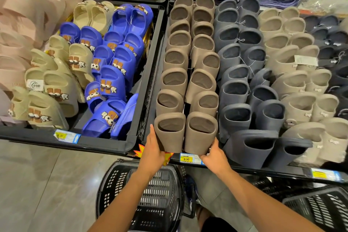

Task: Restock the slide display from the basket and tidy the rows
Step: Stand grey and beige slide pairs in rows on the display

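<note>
Two brown slides (200,137) stand as a pair at the front of their row.
The left hand (153,149) grips the pair's left side, the right hand (214,154) its lower right, at the display shelf (263,172) front edge; the black basket (116,184) sits below.

Basket (113,184) on floor before shelf (105,145); slide pair (170,135) at front edge; second basket (320,211) right, perhaps beneath.

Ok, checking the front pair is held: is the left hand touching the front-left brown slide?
Touching. Head view: the left hand lays its thumb against the outer side of the front-left brown slide.
</note>
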The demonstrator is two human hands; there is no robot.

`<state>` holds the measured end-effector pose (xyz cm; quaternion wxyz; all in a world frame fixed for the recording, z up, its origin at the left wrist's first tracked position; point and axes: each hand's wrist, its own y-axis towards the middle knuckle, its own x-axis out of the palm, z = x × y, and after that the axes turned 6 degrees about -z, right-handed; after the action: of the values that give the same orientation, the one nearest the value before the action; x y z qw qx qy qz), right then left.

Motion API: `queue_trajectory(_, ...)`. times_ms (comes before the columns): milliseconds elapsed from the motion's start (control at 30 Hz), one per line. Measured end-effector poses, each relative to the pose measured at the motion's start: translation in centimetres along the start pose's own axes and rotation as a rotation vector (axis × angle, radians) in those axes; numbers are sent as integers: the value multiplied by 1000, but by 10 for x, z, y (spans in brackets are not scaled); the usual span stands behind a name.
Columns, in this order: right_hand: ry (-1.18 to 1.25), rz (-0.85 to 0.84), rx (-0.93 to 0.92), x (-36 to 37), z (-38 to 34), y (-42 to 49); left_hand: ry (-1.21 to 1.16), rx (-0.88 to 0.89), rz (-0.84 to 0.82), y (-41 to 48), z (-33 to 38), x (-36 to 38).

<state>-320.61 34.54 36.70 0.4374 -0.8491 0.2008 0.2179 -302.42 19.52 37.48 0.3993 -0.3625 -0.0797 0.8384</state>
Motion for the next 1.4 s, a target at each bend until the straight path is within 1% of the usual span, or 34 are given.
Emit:
queue_trajectory(133, -40, -15, -11, 1, 1, 0, -7, 39, 14, -4, -1, 2)
queue_trajectory(267, -59, -81, 30, -1, -4, 5, 28, -41, -9, -1, 3, 5)
queue_trajectory(467, -20, -161, 87, -5, -1, 12, -146, -91, -87, 4, -3, 2)
queue_trajectory(567, 57, -164, 74, -7, 3, 12, -181, -58, -42, 1, 0, 1)
queue_trajectory(667, 136, -130, 45, -8, 5, 8, -190, 4, 44, -7, 9, -1)
queue_trajectory(733, 160, -133, 18, -7, 6, 5, -175, 33, 71, -10, 13, -1)
queue_trajectory(967, 217, -128, 15, 2, 16, 19, -147, -91, -30, 17, 9, -4)
queue_trajectory(1067, 253, -150, -34, -1, 11, 14, -164, -86, -123, 21, 6, -13)
queue_trajectory(1200, 282, -171, -38, -12, -4, 0, -233, -78, -228, 22, 3, -25)
queue_trajectory(1400, 274, -202, 4, -23, -13, -7, -302, -82, -177, 15, 6, -25)
